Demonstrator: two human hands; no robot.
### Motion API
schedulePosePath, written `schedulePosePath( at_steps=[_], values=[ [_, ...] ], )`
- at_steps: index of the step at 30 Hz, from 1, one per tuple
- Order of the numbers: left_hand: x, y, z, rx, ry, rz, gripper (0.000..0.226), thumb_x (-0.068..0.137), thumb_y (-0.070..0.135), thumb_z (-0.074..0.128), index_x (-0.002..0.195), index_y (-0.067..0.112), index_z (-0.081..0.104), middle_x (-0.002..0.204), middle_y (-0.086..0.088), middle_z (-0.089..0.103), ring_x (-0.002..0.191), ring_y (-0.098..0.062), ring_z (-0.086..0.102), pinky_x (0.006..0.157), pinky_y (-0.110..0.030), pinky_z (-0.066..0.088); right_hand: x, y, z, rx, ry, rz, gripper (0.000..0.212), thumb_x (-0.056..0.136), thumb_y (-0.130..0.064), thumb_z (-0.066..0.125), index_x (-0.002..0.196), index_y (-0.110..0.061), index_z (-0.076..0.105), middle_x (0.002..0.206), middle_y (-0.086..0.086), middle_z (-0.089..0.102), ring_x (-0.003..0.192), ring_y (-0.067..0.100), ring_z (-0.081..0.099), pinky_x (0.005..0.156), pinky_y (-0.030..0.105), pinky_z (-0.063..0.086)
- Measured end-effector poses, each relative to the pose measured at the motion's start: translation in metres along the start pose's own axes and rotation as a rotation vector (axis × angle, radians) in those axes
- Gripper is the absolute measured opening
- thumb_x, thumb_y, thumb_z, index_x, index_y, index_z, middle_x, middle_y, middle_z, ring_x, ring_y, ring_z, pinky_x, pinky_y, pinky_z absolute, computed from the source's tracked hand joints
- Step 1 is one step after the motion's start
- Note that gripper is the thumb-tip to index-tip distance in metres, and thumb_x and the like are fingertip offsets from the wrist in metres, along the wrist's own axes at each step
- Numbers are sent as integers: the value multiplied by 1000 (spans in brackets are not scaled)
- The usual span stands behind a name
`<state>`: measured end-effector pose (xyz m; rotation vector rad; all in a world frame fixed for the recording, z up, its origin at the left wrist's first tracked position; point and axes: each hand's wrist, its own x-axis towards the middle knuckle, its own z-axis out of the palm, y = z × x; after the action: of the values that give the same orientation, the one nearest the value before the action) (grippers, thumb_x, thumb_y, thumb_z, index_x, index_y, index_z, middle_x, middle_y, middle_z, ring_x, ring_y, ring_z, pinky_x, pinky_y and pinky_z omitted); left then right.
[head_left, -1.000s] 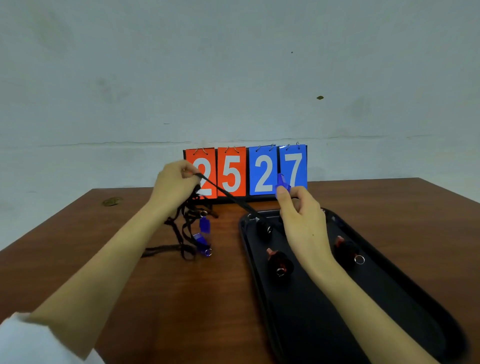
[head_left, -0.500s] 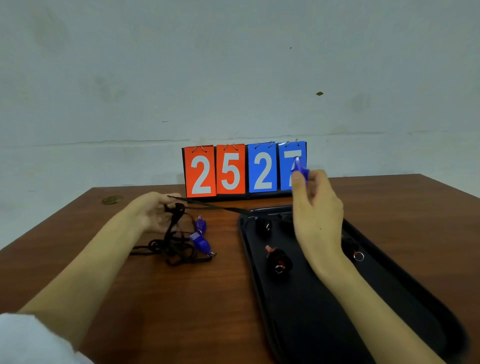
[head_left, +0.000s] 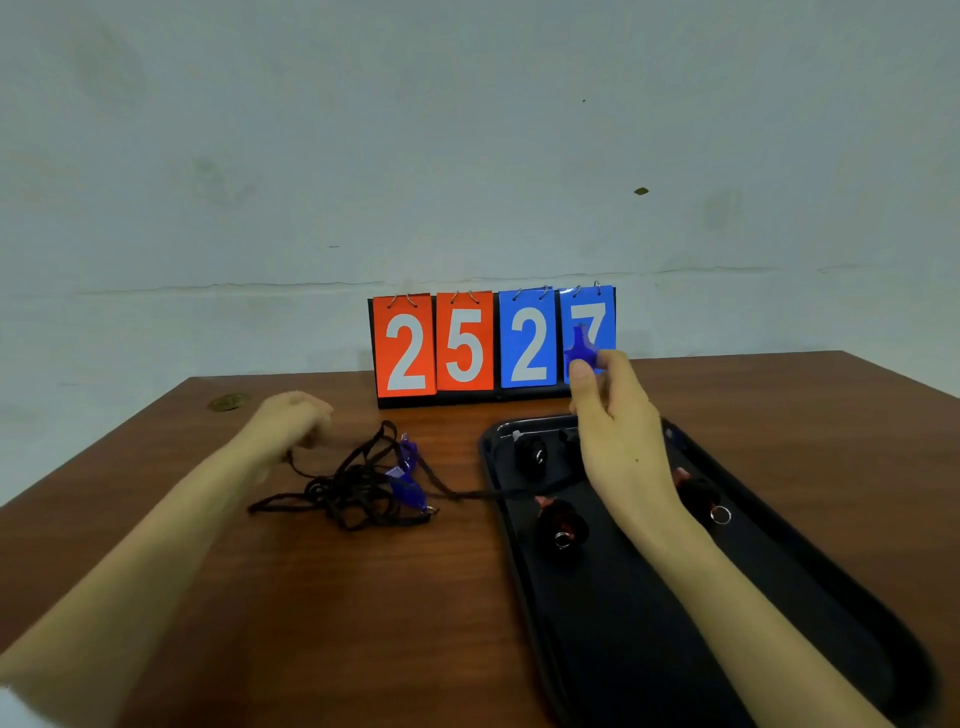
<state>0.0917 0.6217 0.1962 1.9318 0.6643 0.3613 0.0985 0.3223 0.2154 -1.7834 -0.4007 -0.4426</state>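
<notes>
My right hand is raised above the far end of the black tray and pinches a blue whistle in front of the scoreboard's 7. A black cord runs from under that hand to a tangled pile of black cords on the table. In the pile lie two more blue whistles. My left hand, blurred, sits left of the pile with curled fingers, and a thin strand of cord leads to its underside.
Several dark whistles with metal rings lie in the tray's far half. A flip scoreboard reading 2527 stands at the back of the brown table. A small brownish mark is at the far left.
My left hand came down from the scoreboard and moved left, laying the cord onto the pile. My right hand rose from the tray with the blue whistle.
</notes>
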Motion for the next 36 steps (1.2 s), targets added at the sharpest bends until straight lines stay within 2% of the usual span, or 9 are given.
schedulePosePath(
  at_steps=[3, 5, 8, 11, 15, 18, 27, 32, 36],
  values=[
    [-41, 17, 25, 307, -14, 189, 51, 75, -7, 52, 117, 23, 51, 130, -9, 40, 101, -27, 55, 68, -30, 48, -3, -8, 7, 183, -157, 48, 17, 96, -31, 44, 102, -17, 51, 77, -5, 59, 55, 2, 51, 53, 17, 42],
    [-75, 30, 42, 55, -85, 328, 38, 82, -2, 54, 113, 21, 56, 126, -2, 47, 100, -15, 56, 73, -23, 47, -5, -11, 12, 209, -257, 77, 22, 94, -29, 49, 106, -14, 58, 87, -5, 66, 74, 1, 61, 67, 15, 48],
    [-113, 52, 73, -451, -455, 328, 20, 94, 19, 52, 110, 9, 58, 104, -9, 65, 95, -20, 64, 88, -37, 53, -6, -10, 14, 175, -329, 157, 26, 90, -33, 55, 101, -12, 67, 95, 1, 69, 93, 5, 62, 78, 20, 49],
    [-120, 52, 93, -643, -681, 176, 32, 97, 31, 46, 118, 7, 46, 80, -11, 61, 58, -18, 57, 50, -25, 48, -2, -7, 8, 172, -346, 222, 28, 88, -32, 59, 93, -7, 68, 91, 9, 69, 91, 13, 64, 77, 29, 51],
    [-116, 38, 101, -555, -686, 125, 25, 97, 26, 47, 107, 7, 60, 59, 1, 48, 42, -6, 28, 40, -19, 18, 4, 5, 0, 93, -384, 248, 26, 92, -26, 54, 113, -15, 64, 107, -2, 66, 105, 9, 58, 86, 26, 48],
    [-114, 30, 103, -556, -721, 130, 32, 95, 30, 49, 71, 22, 67, 50, 5, 40, 39, -5, 25, 38, -18, 17, 3, 8, -1, 128, -484, 272, 29, 95, -22, 50, 122, -19, 59, 109, -4, 66, 104, 9, 60, 84, 24, 49],
    [-125, 31, 108, -661, -671, 199, 37, 95, 29, 49, 60, 21, 60, 47, 4, 33, 38, -6, 24, 41, -21, 16, -5, 13, 2, 364, -385, 378, 25, 87, -26, 61, 111, -20, 66, 90, -1, 70, 84, 10, 64, 72, 25, 48],
    [-128, 30, 112, -539, -466, 304, 22, 95, 27, 50, 90, 13, 67, 46, 7, 36, 38, -5, 26, 38, -18, 20, -11, 14, 8, 287, -334, 371, 26, 82, -24, 67, 107, -18, 68, 98, -3, 73, 90, 9, 67, 74, 24, 50],
    [-131, 28, 115, -499, -537, 331, 22, 96, 28, 48, 102, 15, 64, 52, 3, 40, 40, -6, 28, 39, -19, 21, -8, 13, 3, 445, -199, 357, 24, 87, -23, 61, 109, -17, 67, 99, -2, 73, 94, 10, 66, 81, 26, 50]
  ],
)
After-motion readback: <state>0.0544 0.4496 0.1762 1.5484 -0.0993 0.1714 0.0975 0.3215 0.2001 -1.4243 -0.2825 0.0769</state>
